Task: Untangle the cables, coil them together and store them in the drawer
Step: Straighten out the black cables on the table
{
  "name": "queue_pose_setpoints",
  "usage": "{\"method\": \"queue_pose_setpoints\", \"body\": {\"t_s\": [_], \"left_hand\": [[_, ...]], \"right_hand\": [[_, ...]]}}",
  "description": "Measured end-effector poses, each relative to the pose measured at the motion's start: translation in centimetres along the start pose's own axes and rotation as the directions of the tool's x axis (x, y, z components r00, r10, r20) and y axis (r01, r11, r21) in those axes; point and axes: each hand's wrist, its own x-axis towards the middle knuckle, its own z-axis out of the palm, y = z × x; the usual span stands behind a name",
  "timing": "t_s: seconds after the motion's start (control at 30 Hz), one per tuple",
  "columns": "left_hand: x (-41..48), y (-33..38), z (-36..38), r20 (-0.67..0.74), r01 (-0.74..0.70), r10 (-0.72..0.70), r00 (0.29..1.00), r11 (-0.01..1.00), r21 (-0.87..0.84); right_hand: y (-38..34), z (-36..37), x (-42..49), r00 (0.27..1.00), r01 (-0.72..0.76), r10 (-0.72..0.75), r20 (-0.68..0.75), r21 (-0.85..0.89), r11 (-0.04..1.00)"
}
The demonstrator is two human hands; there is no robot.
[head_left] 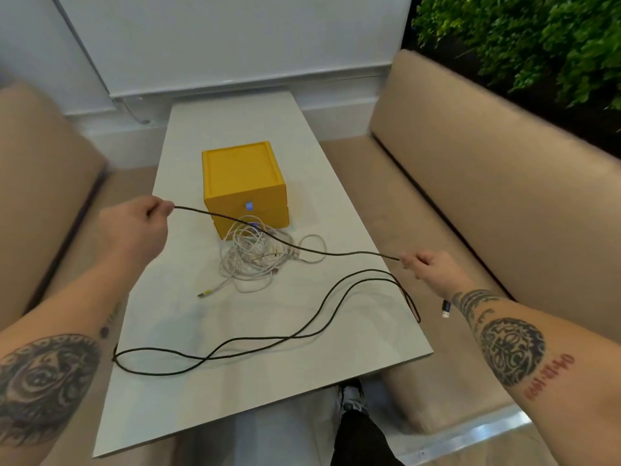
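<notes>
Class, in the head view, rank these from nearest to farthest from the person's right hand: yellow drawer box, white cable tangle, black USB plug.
1. black USB plug, dangling beside the right hand.
2. white cable tangle, mid-table, to its left.
3. yellow drawer box, behind the tangle.

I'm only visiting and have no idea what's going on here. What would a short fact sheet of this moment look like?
Left hand: pinches the black cable, held above the table
Right hand: pinches the same cable further along
Rest of black cable: long loops lying on the table; a plug hangs below the right hand
White cables: tangled heap in front of the yellow drawer box
Drawers: look closed
Seating: tan benches on both sides
</notes>
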Motion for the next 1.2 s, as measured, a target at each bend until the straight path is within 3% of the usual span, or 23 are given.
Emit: {"method": "queue_pose_setpoints", "body": {"t_s": [0.17, 0.4, 0.63, 0.83, 0.9, 0.97, 1.07, 1.13, 1.2], "left_hand": [[-1.2, -0.7, 1.4, 0.065, -0.039, 0.034, 0.997, 0.997, 0.068], [-3.5, -3.9, 4.8, 0.196, -0.001, -0.001, 0.981, 1.000, 0.006], [-4.9, -5.4, 6.1, 0.162, 0.016, -0.009, 0.987, 0.999, -0.042], [-5.0, -5.2, 6.2, 0.139, 0.005, 0.003, 0.990, 0.998, -0.059], [-5.0, -5.1, 6.1, 0.146, 0.006, 0.006, 0.989, 0.997, -0.081], [-5.0, -4.9, 5.9, 0.131, -0.016, 0.032, 0.991, 0.992, -0.122], [-5.1, -4.2, 5.1, 0.130, -0.052, 0.067, 0.989, 0.992, -0.115], [-5.0, -3.9, 4.5, 0.135, -0.093, 0.107, 0.985, 0.990, -0.106], [-4.8, -4.3, 4.0, 0.149, -0.168, 0.185, 0.971, 0.979, -0.117]], "right_hand": [[2.2, 3.1, 1.0, 0.990, -0.138, 0.137, 0.020, 0.060, 0.989], [3.1, 5.1, 2.6, 0.987, -0.150, 0.140, 0.080, 0.140, 0.979], [3.9, 5.4, 3.0, 0.985, -0.144, 0.126, 0.117, 0.159, 0.977], [2.6, 5.4, 2.8, 0.977, -0.197, 0.212, -0.012, 0.316, 0.928], [0.3, 5.5, 2.7, 0.987, -0.109, 0.140, -0.078, 0.310, 0.944], [-2.8, 6.1, 2.6, 0.990, 0.105, -0.088, -0.106, 0.171, 0.980], [-9.1, 8.1, 0.7, 0.903, 0.406, -0.396, 0.166, -0.033, 0.913], [-12.6, 11.2, -0.8, 0.804, 0.543, -0.438, 0.403, -0.194, 0.817], [-14.2, 15.3, -1.9, 0.740, 0.588, -0.369, 0.562, -0.276, 0.760]]}}
